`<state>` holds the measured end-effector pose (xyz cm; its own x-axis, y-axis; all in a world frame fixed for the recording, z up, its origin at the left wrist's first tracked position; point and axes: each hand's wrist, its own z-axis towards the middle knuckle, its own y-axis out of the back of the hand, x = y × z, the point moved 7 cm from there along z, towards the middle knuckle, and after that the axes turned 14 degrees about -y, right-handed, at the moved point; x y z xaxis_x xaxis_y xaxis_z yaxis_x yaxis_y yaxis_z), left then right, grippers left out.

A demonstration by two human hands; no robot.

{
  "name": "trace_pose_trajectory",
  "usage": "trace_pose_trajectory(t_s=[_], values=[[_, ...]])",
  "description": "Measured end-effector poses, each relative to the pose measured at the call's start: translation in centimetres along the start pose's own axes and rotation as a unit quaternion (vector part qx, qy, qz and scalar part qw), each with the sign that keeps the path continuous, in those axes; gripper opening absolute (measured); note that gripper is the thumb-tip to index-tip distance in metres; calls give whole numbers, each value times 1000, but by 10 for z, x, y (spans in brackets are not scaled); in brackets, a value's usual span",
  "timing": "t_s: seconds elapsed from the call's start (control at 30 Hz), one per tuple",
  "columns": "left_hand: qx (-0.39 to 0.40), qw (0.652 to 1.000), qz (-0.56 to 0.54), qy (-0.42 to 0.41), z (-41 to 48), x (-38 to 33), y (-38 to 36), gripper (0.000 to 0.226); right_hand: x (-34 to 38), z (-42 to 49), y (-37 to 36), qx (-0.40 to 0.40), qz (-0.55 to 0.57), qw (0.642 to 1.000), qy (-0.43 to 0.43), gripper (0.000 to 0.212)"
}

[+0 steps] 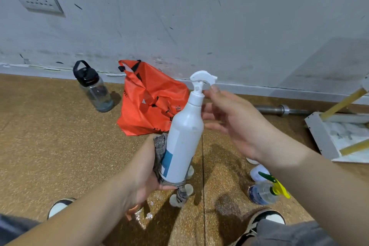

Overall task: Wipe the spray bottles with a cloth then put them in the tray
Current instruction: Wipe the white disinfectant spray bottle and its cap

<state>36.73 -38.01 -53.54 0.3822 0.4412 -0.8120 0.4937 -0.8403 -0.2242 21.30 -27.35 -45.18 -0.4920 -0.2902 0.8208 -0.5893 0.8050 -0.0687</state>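
Down in the near middle, the left hand (145, 177) grips the base of a tilted white spray bottle (183, 132) through a grey cloth (159, 144) wrapped round its lower part, while the right hand (235, 124) hovers just right of the bottle's neck, fingers spread and holding nothing. On the floor to the near right stand a clear bottle with a yellow trigger (263, 193) and a white bottle with a green nozzle (257, 172). The white tray (319, 136) lies farther right, and an orange bag (147, 102) and a water bottle (93, 88) sit by the far wall.
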Motion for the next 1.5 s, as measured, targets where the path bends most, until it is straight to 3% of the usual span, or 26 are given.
trace_pose_trajectory(t_s=[0.1,0.2,0.37,0.43,0.47,0.53,0.6,0.63,0.67,0.77,0.9,0.97,1.0,1.03,1.13,1.23,1.27,1.33,1.5], values=[[21,1000,13,4,-1,-4,-4,54,15,-7,3,-33,-43,994,91,26],[16,999,15,-23,-1,-5,-8,54,17,-11,3,-54,-70,989,118,30],[-78,988,34,-131,0,-20,-9,42,16,-17,-4,-83,-108,980,144,69],[-65,970,80,-220,-4,-38,-17,37,13,-17,-7,-87,-117,980,137,73],[-39,950,134,-281,-9,-46,-23,33,11,-16,-9,-86,-121,980,129,72],[1,857,308,-413,-23,-60,-37,29,7,-18,-11,-92,-140,978,126,62],[-6,755,428,-497,-31,-60,-44,47,3,-23,-14,-114,-170,971,124,54],[-12,737,441,-511,-29,-58,-42,54,1,-23,-14,-118,-177,970,120,55],[-14,743,432,-512,-27,-55,-38,55,-1,-23,-15,-114,-171,972,116,57],[-8,813,342,-472,-16,-36,-21,40,-2,-13,-7,-119,-117,981,94,67],[-12,919,244,-311,-3,3,-7,39,1,-5,15,-143,-45,987,59,58],[-36,942,222,-251,4,15,-4,39,0,-5,18,-150,-48,986,51,53],[-45,936,235,-257,4,12,-5,37,0,-5,17,-153,-50,986,47,52],[-48,915,272,-294,0,2,-11,35,-2,-5,16,-154,-48,986,43,51],[-27,796,410,-444,-20,-32,-35,39,-6,-9,7,-147,-36,987,43,44],[-30,681,534,-500,-26,-50,-42,68,-13,-12,-5,-149,-112,981,45,47],[-32,663,551,-506,-26,-52,-41,72,-14,-13,-8,-144,-120,981,43,45],[-19,695,523,-493,-22,-52,-33,67,-13,-11,-8,-132,-83,987,36,44],[-67,856,341,-383,-7,-28,2,37,0,-11,14,-167,12,986,11,38]])
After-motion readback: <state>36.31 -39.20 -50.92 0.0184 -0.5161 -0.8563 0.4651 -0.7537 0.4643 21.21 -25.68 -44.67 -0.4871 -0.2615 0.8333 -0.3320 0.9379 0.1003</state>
